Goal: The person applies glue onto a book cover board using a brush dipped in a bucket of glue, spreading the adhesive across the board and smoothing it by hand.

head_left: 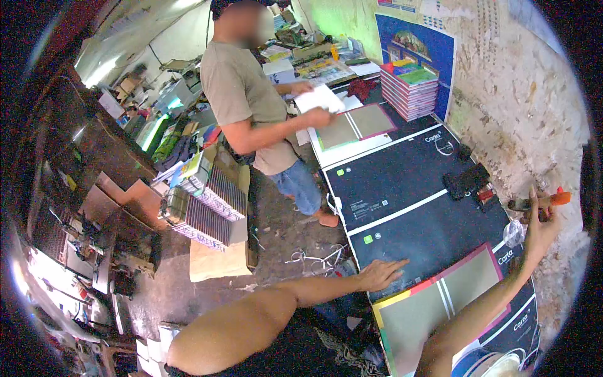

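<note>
My left hand [382,274] is open, palm down, fingers stretched over the black table covering [402,226], just above a grey-brown cover board [414,308] with two white strips and coloured edges. At the right, beside the wall, the fingers of my right hand [541,221] are closed around an orange-ended tool [558,198]; its exact kind is unclear. A clear round container [513,234] stands below that hand. To its left are a black object [466,182] and a small red item [485,195].
Across the table a person [251,94] holds white sheets [319,99] over a second cover board [370,119]. Stacked books [408,91] stand by the wall. More bundled books [204,207] are at the left. A round tub [480,364] is at the bottom right.
</note>
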Demonstrator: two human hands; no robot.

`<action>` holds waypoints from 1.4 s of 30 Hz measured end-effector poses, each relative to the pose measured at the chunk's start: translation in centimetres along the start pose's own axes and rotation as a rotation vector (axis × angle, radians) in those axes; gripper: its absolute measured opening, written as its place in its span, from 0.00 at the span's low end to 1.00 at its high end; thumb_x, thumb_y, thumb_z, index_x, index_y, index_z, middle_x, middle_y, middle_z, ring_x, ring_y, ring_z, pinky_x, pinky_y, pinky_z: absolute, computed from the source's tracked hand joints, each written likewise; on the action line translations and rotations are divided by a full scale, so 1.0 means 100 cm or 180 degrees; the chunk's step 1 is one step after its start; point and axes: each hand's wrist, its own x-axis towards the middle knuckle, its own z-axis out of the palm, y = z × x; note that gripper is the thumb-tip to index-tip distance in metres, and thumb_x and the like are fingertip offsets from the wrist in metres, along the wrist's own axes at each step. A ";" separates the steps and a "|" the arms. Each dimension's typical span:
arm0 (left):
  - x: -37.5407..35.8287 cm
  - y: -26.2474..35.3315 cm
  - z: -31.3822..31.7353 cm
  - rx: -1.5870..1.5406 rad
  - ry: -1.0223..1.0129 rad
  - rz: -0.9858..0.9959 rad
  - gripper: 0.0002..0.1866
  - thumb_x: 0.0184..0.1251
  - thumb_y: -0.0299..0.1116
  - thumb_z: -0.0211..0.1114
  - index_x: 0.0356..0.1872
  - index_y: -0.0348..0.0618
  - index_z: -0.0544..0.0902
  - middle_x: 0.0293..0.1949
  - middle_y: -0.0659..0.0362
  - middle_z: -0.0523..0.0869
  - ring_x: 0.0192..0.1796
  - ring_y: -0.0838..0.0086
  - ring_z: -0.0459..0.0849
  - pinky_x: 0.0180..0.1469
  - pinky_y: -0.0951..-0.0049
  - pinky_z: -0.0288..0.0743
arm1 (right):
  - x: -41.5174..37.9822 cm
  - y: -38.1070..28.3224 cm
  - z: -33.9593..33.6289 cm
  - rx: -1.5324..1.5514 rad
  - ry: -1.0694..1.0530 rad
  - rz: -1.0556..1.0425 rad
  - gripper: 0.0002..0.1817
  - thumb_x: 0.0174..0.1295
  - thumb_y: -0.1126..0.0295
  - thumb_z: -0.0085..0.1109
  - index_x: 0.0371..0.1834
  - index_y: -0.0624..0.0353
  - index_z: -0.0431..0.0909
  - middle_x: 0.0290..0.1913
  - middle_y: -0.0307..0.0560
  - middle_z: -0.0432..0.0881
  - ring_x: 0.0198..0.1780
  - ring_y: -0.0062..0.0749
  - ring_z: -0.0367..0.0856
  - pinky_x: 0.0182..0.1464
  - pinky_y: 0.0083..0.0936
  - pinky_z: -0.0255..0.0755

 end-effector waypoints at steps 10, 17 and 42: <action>-0.002 -0.001 -0.002 0.0071 0.0065 -0.0087 0.23 0.75 0.46 0.48 0.61 0.40 0.71 0.50 0.45 0.82 0.48 0.51 0.82 0.52 0.53 0.75 | 0.006 0.007 -0.026 0.0859 0.0714 0.0257 0.22 0.64 0.55 0.63 0.49 0.64 0.81 0.30 0.40 0.79 0.28 0.17 0.72 0.31 0.15 0.63; -0.007 -0.006 -0.004 -0.0263 0.0132 -0.0179 0.24 0.75 0.50 0.46 0.56 0.41 0.76 0.50 0.47 0.83 0.50 0.50 0.82 0.52 0.52 0.74 | -0.025 -0.049 -0.040 0.0947 0.1007 0.0607 0.22 0.69 0.57 0.53 0.55 0.64 0.78 0.49 0.49 0.82 0.48 0.34 0.79 0.57 0.31 0.72; -0.006 -0.001 -0.001 -0.1047 0.0323 0.0338 0.17 0.72 0.38 0.58 0.51 0.33 0.77 0.20 0.58 0.75 0.23 0.71 0.72 0.28 0.67 0.66 | -0.173 -0.232 -0.388 -0.3146 -0.0087 0.1281 0.21 0.60 0.52 0.66 0.39 0.62 0.83 0.26 0.48 0.82 0.28 0.27 0.76 0.33 0.28 0.71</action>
